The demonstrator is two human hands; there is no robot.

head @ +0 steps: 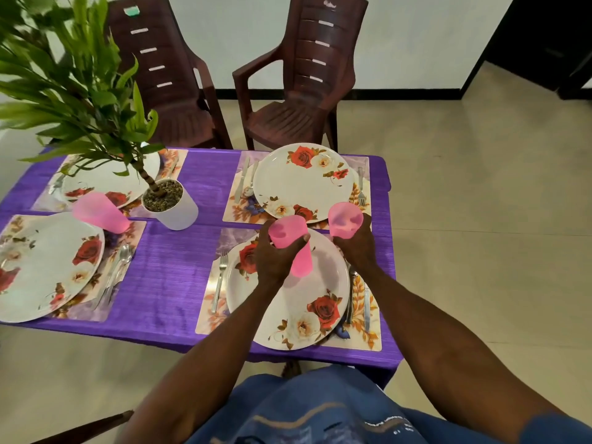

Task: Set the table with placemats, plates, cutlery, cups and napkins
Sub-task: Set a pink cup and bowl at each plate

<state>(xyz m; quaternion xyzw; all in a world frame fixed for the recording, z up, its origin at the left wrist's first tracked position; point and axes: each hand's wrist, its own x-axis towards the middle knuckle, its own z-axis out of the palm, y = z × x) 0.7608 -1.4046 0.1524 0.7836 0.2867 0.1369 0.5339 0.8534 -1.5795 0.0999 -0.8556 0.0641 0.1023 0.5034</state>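
The table (179, 251), under a purple cloth, runs off the left edge of the view, and its near right corner is covered by the person's blue clothing. Two brown plastic chairs (298, 91) stand past the far edge. A leafy potted plant (169, 200) near the middle hides much of the far-left setting.

Four floral placemats (368, 318) show, one toward each corner, each carrying one white rose-patterned plate (301, 181); the near-left plate is cut off by the frame and the far-left one lies behind the leaves.

Three pink cups show. One cup (101, 213) stands between the two left plates. The left hand (272, 261) is wrapped around a second cup (293, 248), held tilted above the near-right plate. The right hand (357, 245) grips a third cup (344, 219) from below, at the gap between the two right placemats near the right edge.

Cutlery (219, 280) lies beside the plates; the pieces by the far-left plate are too hidden to count.
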